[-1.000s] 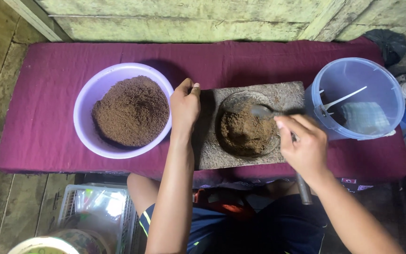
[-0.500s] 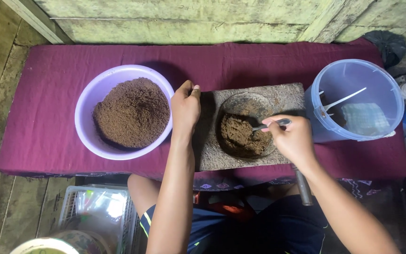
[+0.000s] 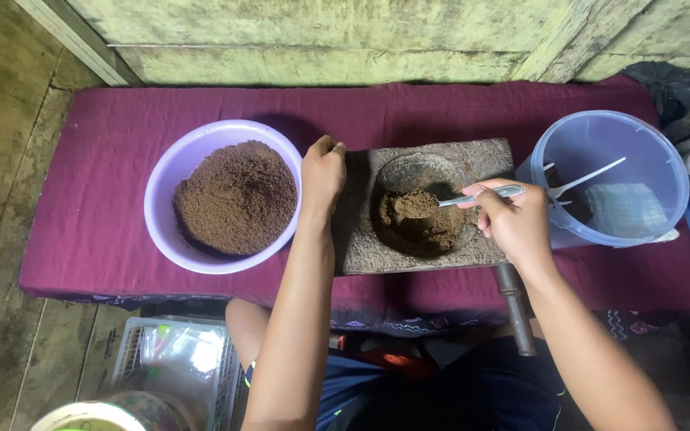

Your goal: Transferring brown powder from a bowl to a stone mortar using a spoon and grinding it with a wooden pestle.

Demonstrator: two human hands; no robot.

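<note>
Clenched on a metal spoon (image 3: 481, 195), your right hand (image 3: 513, 223) digs its bowl into the brown paste (image 3: 421, 219) in the stone mortar (image 3: 425, 209); your left hand (image 3: 323, 172) grips the slab's near-left edge, steadying it. Mixing looks mid-way; the next stroke calls for a level scoop. Left of that bracing hand sits a lilac bowl of brown powder (image 3: 235, 198); right of the spoon hand, a clear tub (image 3: 608, 177) crowds your wrist.

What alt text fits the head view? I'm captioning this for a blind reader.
Seen from above, a right hand holds a spoon over brown paste in a stone mortar, while the left hand grips the mortar's edge. A purple bowl of brown powder sits to the left and a clear bucket to the right, all on a maroon cloth.
</note>
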